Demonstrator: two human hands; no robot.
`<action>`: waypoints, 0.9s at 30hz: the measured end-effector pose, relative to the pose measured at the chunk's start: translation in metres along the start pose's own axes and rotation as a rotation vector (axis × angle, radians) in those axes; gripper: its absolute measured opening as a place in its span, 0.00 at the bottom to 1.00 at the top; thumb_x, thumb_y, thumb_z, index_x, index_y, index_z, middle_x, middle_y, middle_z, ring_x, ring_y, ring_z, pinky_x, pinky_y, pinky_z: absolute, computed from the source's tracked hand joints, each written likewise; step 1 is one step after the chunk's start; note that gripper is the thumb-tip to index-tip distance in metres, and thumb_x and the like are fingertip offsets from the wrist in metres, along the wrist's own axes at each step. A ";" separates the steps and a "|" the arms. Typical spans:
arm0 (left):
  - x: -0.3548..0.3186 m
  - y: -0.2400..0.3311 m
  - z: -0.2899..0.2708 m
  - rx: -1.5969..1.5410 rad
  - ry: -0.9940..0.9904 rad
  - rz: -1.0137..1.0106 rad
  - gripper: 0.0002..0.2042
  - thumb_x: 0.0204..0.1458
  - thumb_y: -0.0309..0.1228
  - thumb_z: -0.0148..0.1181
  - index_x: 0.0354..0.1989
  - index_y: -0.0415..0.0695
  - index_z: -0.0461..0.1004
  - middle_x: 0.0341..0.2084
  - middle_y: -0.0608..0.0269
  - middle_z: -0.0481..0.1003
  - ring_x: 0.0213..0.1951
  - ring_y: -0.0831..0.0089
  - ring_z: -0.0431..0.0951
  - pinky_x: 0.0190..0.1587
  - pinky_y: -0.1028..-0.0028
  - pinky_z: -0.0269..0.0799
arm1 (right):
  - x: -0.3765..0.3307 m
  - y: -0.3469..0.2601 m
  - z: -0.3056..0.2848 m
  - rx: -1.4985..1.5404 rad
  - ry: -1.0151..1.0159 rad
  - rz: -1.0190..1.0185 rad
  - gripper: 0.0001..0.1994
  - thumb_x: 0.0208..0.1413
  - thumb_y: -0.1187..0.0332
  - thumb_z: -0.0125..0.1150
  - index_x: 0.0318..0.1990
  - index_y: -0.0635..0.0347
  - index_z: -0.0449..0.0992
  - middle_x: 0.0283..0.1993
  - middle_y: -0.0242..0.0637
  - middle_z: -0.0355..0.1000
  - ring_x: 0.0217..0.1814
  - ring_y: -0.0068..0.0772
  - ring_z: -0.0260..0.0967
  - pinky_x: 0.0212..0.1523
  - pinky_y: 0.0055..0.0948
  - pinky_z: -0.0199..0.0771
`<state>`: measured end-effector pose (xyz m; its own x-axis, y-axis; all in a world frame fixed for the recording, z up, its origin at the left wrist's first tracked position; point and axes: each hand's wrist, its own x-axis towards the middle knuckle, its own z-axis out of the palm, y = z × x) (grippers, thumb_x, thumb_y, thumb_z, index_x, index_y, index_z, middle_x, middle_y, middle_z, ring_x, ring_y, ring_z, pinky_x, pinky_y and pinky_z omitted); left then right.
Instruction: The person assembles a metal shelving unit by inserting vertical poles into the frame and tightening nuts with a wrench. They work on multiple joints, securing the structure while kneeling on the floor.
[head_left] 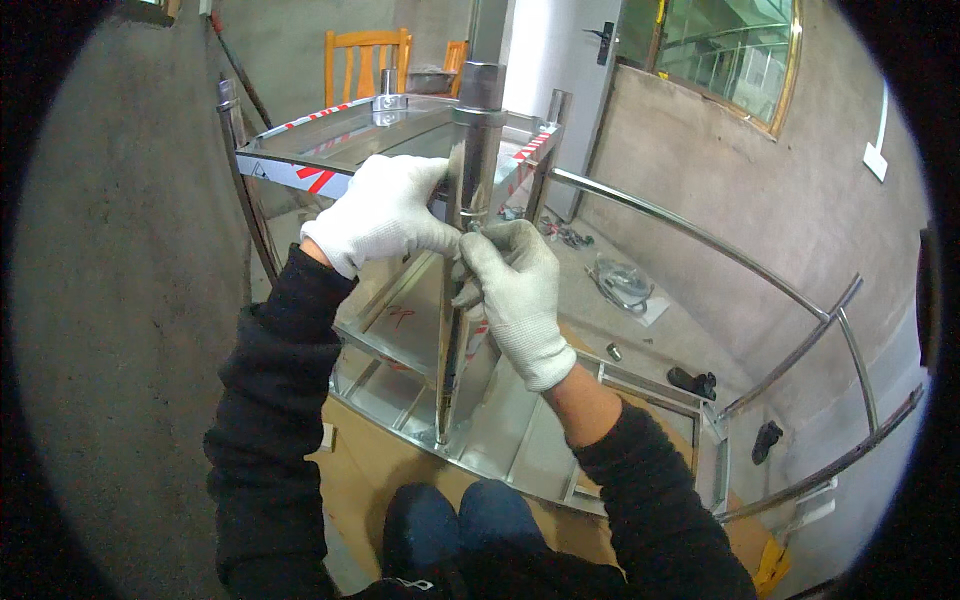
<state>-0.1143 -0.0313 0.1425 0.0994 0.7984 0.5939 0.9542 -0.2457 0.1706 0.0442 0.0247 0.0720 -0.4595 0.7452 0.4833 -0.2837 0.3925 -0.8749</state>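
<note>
A shiny metal tube leg [476, 165] with a wider dark collar on top stands upright before me, part of a metal frame. My left hand [385, 215], in a white knit glove, is closed on this leg from the left, its fingers passing behind it. From the right, my gloved right hand [518, 290] has its thumb and fingers pinched together against the same leg, just below the sleeve's lower edge. A tiny shiny piece shows at its fingertips, too small to name. The frame's glass-like top panel [345, 148] has red-and-white striped tape along its edges.
Below lies a lower metal shelf [420, 310]. To the right, a bent tube rail [690, 225] reaches toward the wall. Bagged parts [620, 285], a small metal fitting [613, 351] and black pieces [692, 382] lie on the floor. Wooden chairs [367, 65] stand behind.
</note>
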 end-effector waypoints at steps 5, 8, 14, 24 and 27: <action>0.001 0.003 -0.012 -0.038 -0.136 -0.084 0.27 0.35 0.40 0.69 0.45 0.39 0.72 0.36 0.48 0.77 0.40 0.54 0.78 0.43 0.65 0.72 | -0.006 -0.014 0.003 0.179 -0.036 0.144 0.11 0.58 0.68 0.56 0.39 0.68 0.67 0.26 0.39 0.73 0.18 0.23 0.70 0.14 0.18 0.68; 0.003 0.005 -0.014 -0.122 -0.138 -0.052 0.29 0.36 0.39 0.68 0.49 0.40 0.71 0.38 0.48 0.77 0.42 0.56 0.78 0.45 0.66 0.72 | 0.001 -0.006 -0.008 0.134 -0.067 0.015 0.10 0.57 0.67 0.59 0.35 0.68 0.70 0.26 0.37 0.73 0.19 0.22 0.70 0.18 0.21 0.71; 0.004 0.001 -0.015 -0.110 -0.215 -0.126 0.31 0.39 0.39 0.67 0.54 0.38 0.68 0.41 0.47 0.76 0.45 0.56 0.77 0.48 0.67 0.71 | 0.007 0.004 -0.020 -0.226 -0.084 -0.170 0.12 0.54 0.64 0.62 0.30 0.67 0.73 0.22 0.40 0.72 0.20 0.24 0.70 0.23 0.25 0.71; 0.007 0.005 -0.023 -0.187 -0.298 -0.093 0.28 0.44 0.37 0.66 0.53 0.36 0.69 0.42 0.50 0.76 0.46 0.62 0.76 0.51 0.69 0.69 | -0.007 -0.013 0.006 0.161 -0.038 0.129 0.14 0.57 0.62 0.59 0.33 0.66 0.69 0.21 0.38 0.70 0.18 0.27 0.72 0.18 0.25 0.72; 0.007 0.006 -0.023 -0.206 -0.297 -0.069 0.27 0.45 0.36 0.66 0.52 0.36 0.69 0.42 0.50 0.77 0.45 0.63 0.76 0.50 0.69 0.69 | -0.012 -0.018 0.013 0.441 -0.036 0.183 0.12 0.61 0.63 0.53 0.36 0.66 0.66 0.26 0.39 0.70 0.25 0.30 0.75 0.20 0.24 0.77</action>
<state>-0.1146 -0.0396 0.1656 0.1434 0.9341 0.3269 0.8876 -0.2675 0.3750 0.0437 0.0022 0.0823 -0.5616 0.7587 0.3301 -0.5221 -0.0154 -0.8528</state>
